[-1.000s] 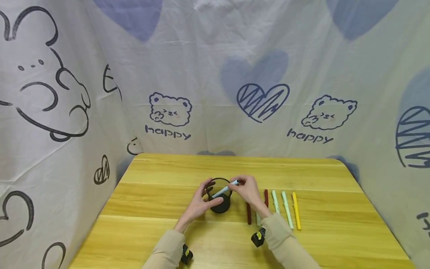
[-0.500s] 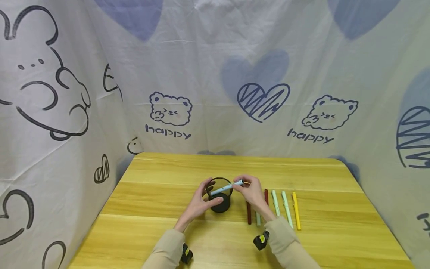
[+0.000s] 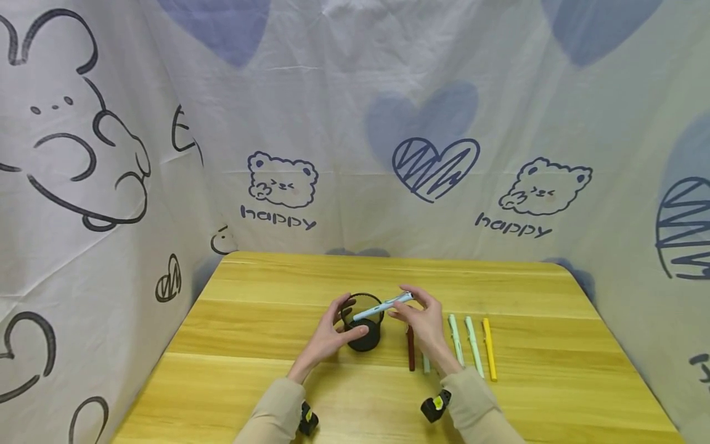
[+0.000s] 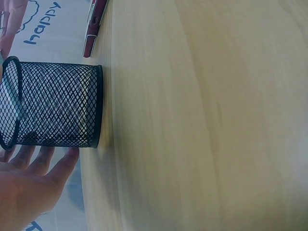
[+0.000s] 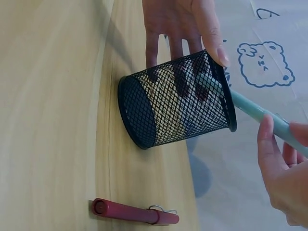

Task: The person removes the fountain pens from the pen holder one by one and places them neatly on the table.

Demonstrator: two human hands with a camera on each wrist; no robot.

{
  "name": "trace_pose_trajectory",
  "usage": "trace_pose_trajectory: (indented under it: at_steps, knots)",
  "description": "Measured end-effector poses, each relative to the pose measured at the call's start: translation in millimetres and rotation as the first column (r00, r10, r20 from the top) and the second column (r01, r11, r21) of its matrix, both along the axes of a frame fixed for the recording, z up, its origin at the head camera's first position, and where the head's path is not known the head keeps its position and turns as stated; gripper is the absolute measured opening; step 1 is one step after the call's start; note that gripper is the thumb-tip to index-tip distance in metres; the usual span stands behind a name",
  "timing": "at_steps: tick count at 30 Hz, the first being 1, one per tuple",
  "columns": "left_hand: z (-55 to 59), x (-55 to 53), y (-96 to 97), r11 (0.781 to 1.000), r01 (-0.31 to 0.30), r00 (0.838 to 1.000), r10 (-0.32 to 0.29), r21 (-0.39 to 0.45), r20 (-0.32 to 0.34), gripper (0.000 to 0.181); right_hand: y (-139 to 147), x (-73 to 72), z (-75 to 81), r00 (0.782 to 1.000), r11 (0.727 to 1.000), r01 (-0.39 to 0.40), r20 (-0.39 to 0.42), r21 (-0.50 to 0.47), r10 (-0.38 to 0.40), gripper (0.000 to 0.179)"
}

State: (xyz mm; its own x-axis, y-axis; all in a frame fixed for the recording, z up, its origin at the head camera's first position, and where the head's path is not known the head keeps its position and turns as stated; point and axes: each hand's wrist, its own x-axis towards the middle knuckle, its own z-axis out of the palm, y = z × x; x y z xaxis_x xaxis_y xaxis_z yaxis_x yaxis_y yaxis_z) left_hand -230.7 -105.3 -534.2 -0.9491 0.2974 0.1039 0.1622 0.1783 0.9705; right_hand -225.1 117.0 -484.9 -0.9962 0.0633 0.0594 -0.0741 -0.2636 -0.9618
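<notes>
A black mesh pen holder (image 3: pixel 363 338) stands upright on the wooden table. My left hand (image 3: pixel 324 339) holds it from the left, with fingers along the far side and the thumb near the rim. My right hand (image 3: pixel 426 320) pinches a light blue pen (image 3: pixel 383 306) near its upper end. That pen slants across the rim, its lower end inside the holder, as the right wrist view also shows through the mesh (image 5: pixel 185 98). A dark red pen (image 3: pixel 411 350) lies just right of the holder, beside a partly hidden green pen (image 3: pixel 426 362).
Further right lie two light green pens (image 3: pixel 455 338) and a yellow pen (image 3: pixel 489 349), roughly parallel. The wooden table (image 3: pixel 266 283) runs back to a white printed curtain (image 3: pixel 344 123), which also hangs along both sides.
My right hand has moved right and slightly up, drawing the light blue pen partway out of the holder and tilting it flatter. It now covers the second dark red pen. My left hand stays put.
</notes>
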Motion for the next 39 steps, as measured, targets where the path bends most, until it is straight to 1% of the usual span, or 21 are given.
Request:
trace_pose_trajectory:
  at_steps: [4, 8, 14, 16, 21, 24, 27, 31, 35, 37, 39]
  knots:
    - [-0.4, 0.2, -0.1, 1.000, 0.001, 1.000, -0.001, 0.001, 0.002, 0.082, 3, 1.6, -3.2, 1.000, 0.995, -0.007, -0.022, -0.099, 0.005, 0.036]
    - [-0.3, 0.5, -0.2, 1.000, -0.001, 1.000, 0.001, -0.003, -0.003, 0.082, 6, 3.7, -5.2, 1.000, 0.989, 0.002, -0.025, -0.148, -0.006, 0.035]
    - [0.8, 2.0, -0.3, 1.000, -0.010, 1.000, 0.010, 0.004, 0.000, 0.082, 10, 4.7, -7.1, 0.998, 0.971, 0.045, 0.042, -0.236, -0.036, 0.037]
    - [1.0, 2.5, -0.3, 1.000, -0.014, 1.000, 0.014, 0.006, 0.001, 0.082, 11, 5.2, -7.0, 0.997, 0.961, 0.049, 0.064, -0.272, -0.033, 0.034]
    - [0.7, 2.7, -0.6, 1.000, -0.012, 1.000, 0.012, 0.003, -0.002, 0.081, 14, 7.1, -8.4, 0.996, 0.936, 0.052, 0.087, -0.347, -0.023, 0.023]
    - [0.6, 2.6, -0.5, 1.000, -0.011, 1.000, 0.011, 0.004, -0.002, 0.081, 16, 7.7, -9.7, 0.996, 0.930, 0.046, 0.089, -0.365, -0.015, 0.015]
    - [0.8, 3.0, -0.2, 1.000, -0.013, 1.000, 0.013, 0.007, 0.001, 0.081, 18, 8.5, -11.2, 0.995, 0.932, 0.030, 0.098, -0.362, 0.006, 0.008]
    - [1.1, 4.0, -0.3, 1.000, -0.013, 1.000, 0.013, 0.002, 0.005, 0.081, 21, 11.1, -12.4, 0.993, 0.933, -0.001, 0.112, -0.359, 0.044, 0.007]
    - [1.1, 3.5, -0.4, 1.000, -0.008, 1.000, 0.008, 0.007, 0.005, 0.083, 25, 14.8, -14.1, 0.994, 0.937, -0.042, 0.080, -0.348, 0.074, 0.013]
    - [0.6, 2.8, -0.5, 1.000, -0.006, 1.000, 0.006, 0.010, 0.005, 0.084, 30, 17.0, -15.8, 0.995, 0.941, -0.069, 0.047, -0.332, 0.090, 0.022]
    - [0.2, 2.5, -0.7, 1.000, -0.003, 1.000, 0.003, 0.012, 0.009, 0.084, 36, 19.8, -18.0, 0.994, 0.950, -0.100, 0.011, -0.296, 0.108, 0.030]
